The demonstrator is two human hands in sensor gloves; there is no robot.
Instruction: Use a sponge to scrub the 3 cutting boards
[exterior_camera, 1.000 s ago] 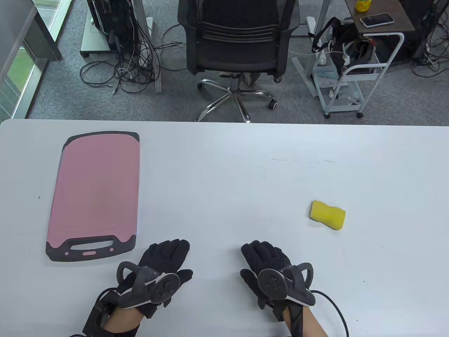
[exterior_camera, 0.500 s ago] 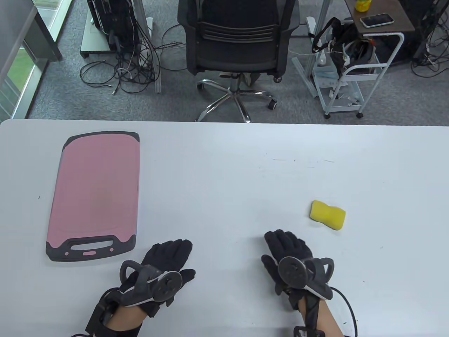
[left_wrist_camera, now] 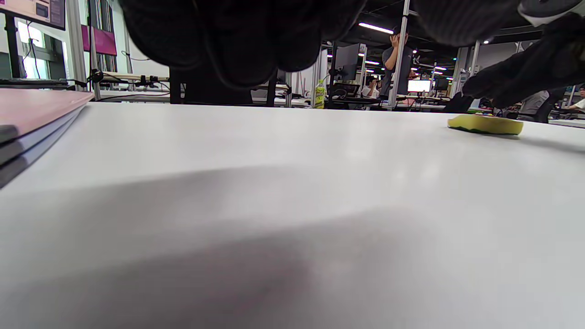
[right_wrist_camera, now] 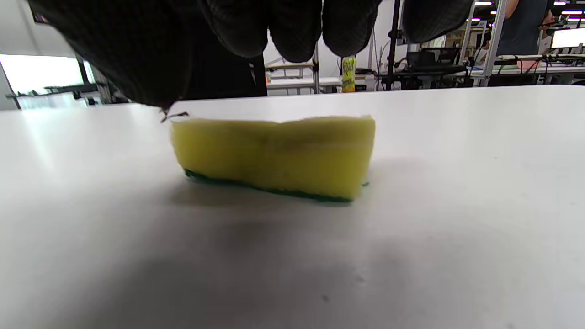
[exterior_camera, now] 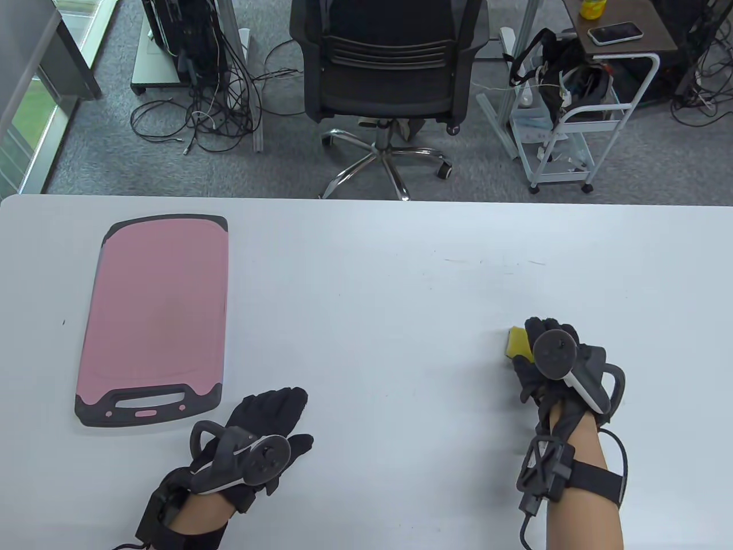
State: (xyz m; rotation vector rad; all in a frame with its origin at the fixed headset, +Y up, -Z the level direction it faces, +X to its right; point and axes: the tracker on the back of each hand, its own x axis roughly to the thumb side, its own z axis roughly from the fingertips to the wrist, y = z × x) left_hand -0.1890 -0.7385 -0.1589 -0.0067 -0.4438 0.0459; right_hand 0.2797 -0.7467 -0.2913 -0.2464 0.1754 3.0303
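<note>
A pink cutting board [exterior_camera: 154, 309] with a dark rim and handle lies at the table's left. In the left wrist view its edge [left_wrist_camera: 32, 109] shows further boards stacked beneath it. The yellow sponge [exterior_camera: 517, 342] with a green underside lies flat on the table at the right [right_wrist_camera: 274, 155]. My right hand [exterior_camera: 537, 337] hovers over the sponge and covers most of it. Its fingers [right_wrist_camera: 292, 32] hang just above the sponge without clasping it. My left hand [exterior_camera: 283, 413] rests flat on the table, right of the board's handle, fingers straight and holding nothing.
The white table [exterior_camera: 366, 275] stretches between the board and the sponge. Beyond its far edge stand a black office chair [exterior_camera: 386, 63], a white cart [exterior_camera: 578, 120] and loose cables on the carpet.
My right hand has moved right and away from me, from beside the left hand to over the sponge. The left hand, the board and the sponge have stayed put.
</note>
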